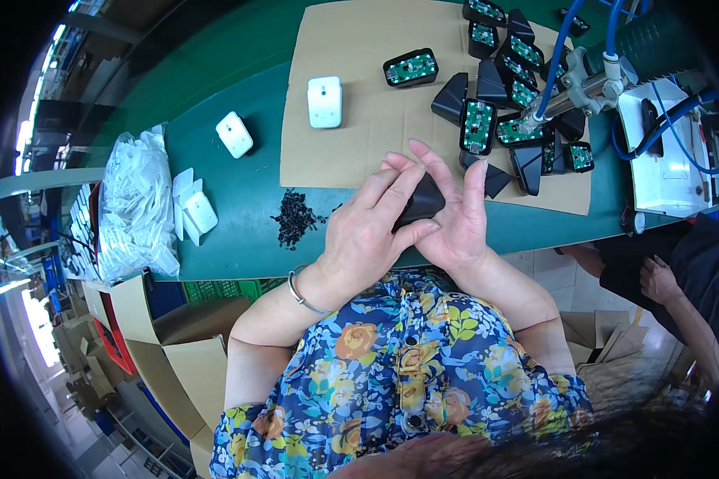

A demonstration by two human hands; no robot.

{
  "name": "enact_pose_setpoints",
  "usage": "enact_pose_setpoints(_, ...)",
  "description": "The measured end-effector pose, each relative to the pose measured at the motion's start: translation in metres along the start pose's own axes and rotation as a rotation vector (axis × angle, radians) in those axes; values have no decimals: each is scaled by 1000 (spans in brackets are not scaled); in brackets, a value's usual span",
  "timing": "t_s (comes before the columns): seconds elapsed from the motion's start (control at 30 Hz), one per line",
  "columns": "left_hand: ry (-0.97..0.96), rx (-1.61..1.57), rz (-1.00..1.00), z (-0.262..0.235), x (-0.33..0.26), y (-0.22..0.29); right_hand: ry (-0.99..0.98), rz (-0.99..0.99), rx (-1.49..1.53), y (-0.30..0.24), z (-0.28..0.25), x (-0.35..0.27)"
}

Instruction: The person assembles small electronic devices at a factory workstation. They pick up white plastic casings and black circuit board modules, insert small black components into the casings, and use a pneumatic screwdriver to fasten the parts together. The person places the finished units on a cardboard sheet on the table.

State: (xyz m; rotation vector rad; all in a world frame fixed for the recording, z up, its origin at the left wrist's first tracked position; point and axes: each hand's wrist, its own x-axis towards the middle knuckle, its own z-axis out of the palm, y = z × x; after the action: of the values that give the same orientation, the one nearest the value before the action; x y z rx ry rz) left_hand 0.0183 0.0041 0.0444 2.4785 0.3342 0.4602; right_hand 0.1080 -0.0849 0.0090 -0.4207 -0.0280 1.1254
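Note:
Close to my body, my left hand (367, 223) closes its fingers and thumb round a black plastic housing (421, 204). My right hand (460, 223) is beside it, palm turned up, thumb and fingers stretched apart, with the housing against the palm. The housing's far side is hidden by my fingers. Beyond my hands, a cardboard sheet (359, 160) bears several black housings, many with green circuit boards showing, such as one housing (478, 126) near my right fingertips. Another black housing with a board (411, 69) lies apart from that cluster.
White casings (325, 102) lie on the cardboard and green table (256, 180). A heap of small black parts (297, 219) and a bag of clear plastic (136, 203) are on the left. At right, a metal-jointed tool (579, 92) with blue hoses overhangs the housings. Another person's hand (660, 279) shows.

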Motion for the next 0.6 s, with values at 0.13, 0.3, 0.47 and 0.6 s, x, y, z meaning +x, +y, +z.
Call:
enact_pose_setpoints(0.13,-58,103,23,-3,-4,-6,23,57,15,1,1,-2)
enact_pose_setpoints(0.3,-171,26,-26,-8,0,-14,2,140,-16,-3,-3,-6)
enact_pose_setpoints(0.47,-352,-290,-262,-10,5,-5,-168,-18,-722,-33,-7,-29)
enact_pose_setpoints(0.6,-297,-1012,-354,8,-3,-18,-47,-915,-1113,-108,12,-84)
